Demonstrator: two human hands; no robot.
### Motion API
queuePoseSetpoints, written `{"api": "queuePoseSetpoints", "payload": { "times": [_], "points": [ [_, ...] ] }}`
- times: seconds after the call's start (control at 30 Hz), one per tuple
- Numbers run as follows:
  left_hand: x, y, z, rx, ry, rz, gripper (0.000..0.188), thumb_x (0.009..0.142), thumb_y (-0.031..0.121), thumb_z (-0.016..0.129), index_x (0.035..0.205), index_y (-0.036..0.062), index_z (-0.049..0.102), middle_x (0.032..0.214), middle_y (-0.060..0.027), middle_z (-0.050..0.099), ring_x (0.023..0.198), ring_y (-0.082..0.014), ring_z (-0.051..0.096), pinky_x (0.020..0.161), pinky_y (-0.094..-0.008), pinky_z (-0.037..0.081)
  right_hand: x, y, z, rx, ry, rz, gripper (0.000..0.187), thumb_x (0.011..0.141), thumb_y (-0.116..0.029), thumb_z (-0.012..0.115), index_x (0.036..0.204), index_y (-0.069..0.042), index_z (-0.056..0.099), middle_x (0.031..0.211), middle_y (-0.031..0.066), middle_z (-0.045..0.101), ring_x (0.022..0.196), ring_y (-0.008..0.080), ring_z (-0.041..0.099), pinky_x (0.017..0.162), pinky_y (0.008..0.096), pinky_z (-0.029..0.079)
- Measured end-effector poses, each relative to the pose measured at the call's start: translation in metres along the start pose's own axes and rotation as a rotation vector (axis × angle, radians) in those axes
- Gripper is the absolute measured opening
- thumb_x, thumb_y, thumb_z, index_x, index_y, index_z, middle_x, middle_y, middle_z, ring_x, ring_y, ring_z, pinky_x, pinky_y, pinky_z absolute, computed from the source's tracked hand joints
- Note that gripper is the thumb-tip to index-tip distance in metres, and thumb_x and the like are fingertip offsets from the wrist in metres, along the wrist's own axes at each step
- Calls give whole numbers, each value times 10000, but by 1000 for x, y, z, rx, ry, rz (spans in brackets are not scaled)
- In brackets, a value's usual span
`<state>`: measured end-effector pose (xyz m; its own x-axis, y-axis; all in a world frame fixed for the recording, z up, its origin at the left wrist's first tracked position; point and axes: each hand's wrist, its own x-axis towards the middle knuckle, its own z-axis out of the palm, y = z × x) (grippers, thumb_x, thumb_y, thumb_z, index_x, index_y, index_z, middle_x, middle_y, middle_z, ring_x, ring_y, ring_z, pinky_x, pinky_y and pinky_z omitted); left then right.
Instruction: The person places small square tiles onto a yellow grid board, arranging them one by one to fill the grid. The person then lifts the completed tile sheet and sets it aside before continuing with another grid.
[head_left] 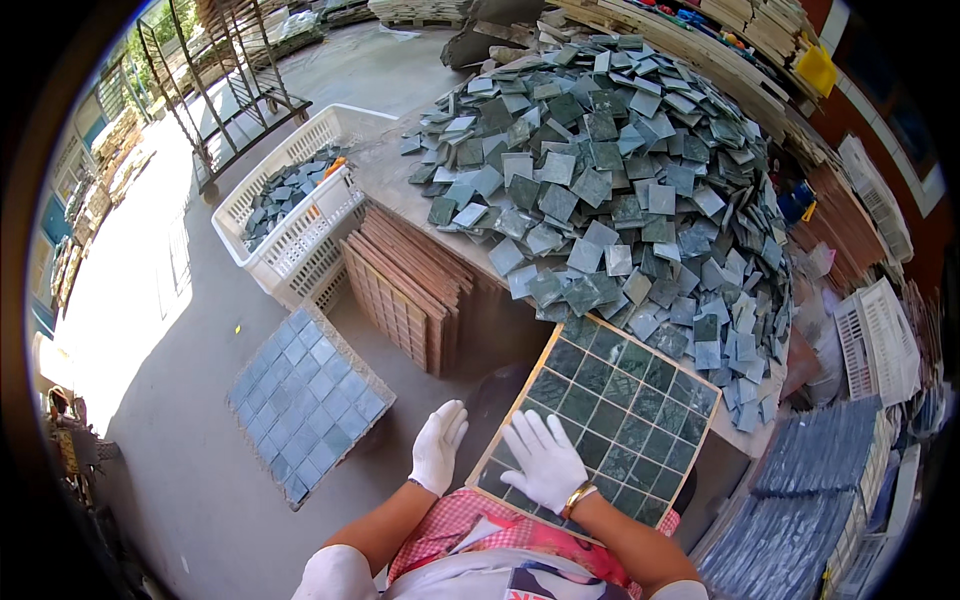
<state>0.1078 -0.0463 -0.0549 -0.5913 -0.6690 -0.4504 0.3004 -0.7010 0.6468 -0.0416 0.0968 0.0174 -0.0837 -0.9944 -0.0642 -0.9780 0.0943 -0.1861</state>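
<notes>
A wooden-framed tray [535, 373] with a grid of dividers lies tilted in front of me, partly over my lap. Dark green square tiles [593, 373] fill the cells that show. My right hand [548, 465], in a white glove, rests flat on the tiles at the tray's near left part, fingers spread. Just off the tray's left edge is my left hand [438, 447], also gloved in white, its fingers stretched out and nothing in it. Against the tray's far edge sits a large heap of loose green-grey tiles [600, 170] on a table.
Left of me, a panel of blue-grey tiles [310, 395] lies low down. Several brown grid trays [390, 300] lean against the table beside a white plastic crate [300, 255] holding tile pieces. A metal cart [225, 115] stands far left. Stacked tile sheets [815, 500] line the right.
</notes>
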Motion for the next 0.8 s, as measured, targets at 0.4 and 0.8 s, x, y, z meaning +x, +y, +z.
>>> {"api": "queuePoseSetpoints", "payload": {
  "times": [0.4,0.8],
  "points": [
    [-9,2,-7,35,-44,51,448,1015,276,436,1345,-27,456,1394,-140,486,1316,-254,443,1112,-372,335,-56,-25,-2,1079,70,149,219,909,-116,590,1109,-60,659,1065,127,682,973,282,661,847,340,516],
    [-11,0,-7,62,-139,129,450,994,262,489,1327,-39,467,1360,-152,513,1288,-263,471,1118,-391,324,-28,-41,4,569,306,327,204,826,-136,651,1015,-61,629,908,116,674,828,309,651,721,383,518]
  ]
}}
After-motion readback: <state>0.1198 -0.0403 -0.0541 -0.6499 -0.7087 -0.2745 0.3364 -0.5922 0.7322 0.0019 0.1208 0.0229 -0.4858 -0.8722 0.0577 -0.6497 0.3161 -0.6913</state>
